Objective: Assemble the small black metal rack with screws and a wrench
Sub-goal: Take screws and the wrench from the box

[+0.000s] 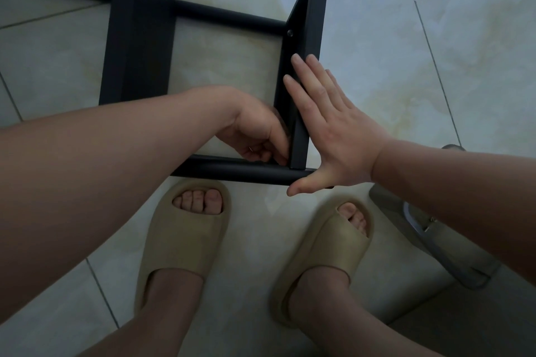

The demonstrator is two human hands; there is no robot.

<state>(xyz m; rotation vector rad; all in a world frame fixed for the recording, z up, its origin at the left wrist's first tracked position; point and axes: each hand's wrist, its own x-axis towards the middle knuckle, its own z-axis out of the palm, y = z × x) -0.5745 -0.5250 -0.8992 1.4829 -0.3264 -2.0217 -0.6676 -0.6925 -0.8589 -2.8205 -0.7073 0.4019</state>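
Two bare hands are working, it seems, on fastening a corner joint of the black metal rack (138, 38), which is lying on the tiled floor (420, 52). Right hand (327, 124), fingers straight, is pressing flat against the side bar (314, 23). Left hand (255, 130) is curling its fingers where that bar is meeting the near tube (232, 172); whether they are pinching anything is too blurred to tell. Next move probably calls for tightening while bracing the bar
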